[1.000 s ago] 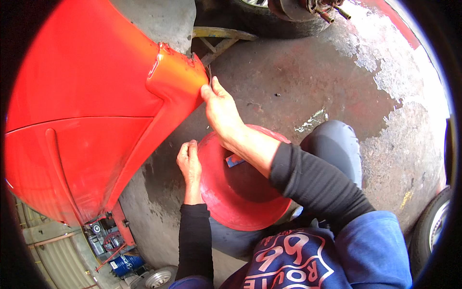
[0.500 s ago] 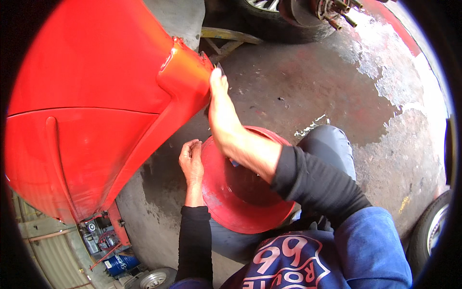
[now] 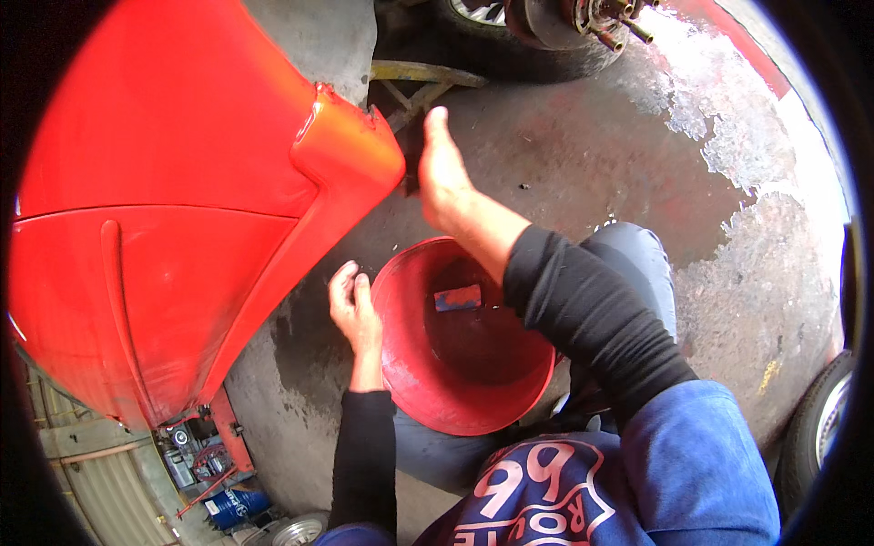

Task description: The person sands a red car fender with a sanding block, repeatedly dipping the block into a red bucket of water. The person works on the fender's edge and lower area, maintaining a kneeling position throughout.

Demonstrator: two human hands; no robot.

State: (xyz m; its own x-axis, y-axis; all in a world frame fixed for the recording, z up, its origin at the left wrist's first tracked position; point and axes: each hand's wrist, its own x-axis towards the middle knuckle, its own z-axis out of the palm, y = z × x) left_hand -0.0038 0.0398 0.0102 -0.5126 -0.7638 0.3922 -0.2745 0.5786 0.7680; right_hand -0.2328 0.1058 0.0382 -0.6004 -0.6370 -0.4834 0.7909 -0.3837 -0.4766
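Note:
My right hand [image 3: 443, 177] is held up just right of the corner of a glossy red car body panel [image 3: 350, 159], with a small gap between them. Its thumb points up; the other fingers are hidden behind the hand, so I cannot tell whether they hold anything. Lower down, my left hand [image 3: 357, 314] is open, thumb and fingers apart and loosely curved, with nothing seen in it. It hovers by the left rim of a red basin [image 3: 410, 382] between my legs. Inside the basin lies a small blue and reddish block [image 3: 458, 298].
Beyond the panel are a yellowish metal stand [image 3: 428, 73], a tyre [image 3: 546, 64] and a rusty wheel hub [image 3: 605, 18] with studs. Another wheel [image 3: 813, 432] stands at the right edge. A blue drum [image 3: 237, 505] is at lower left. The concrete floor [image 3: 583, 155] has wet, stained patches.
My right hand has come off the panel's corner and moved right. The block in the basin has come into fuller view. My left hand's fingers have spread apart.

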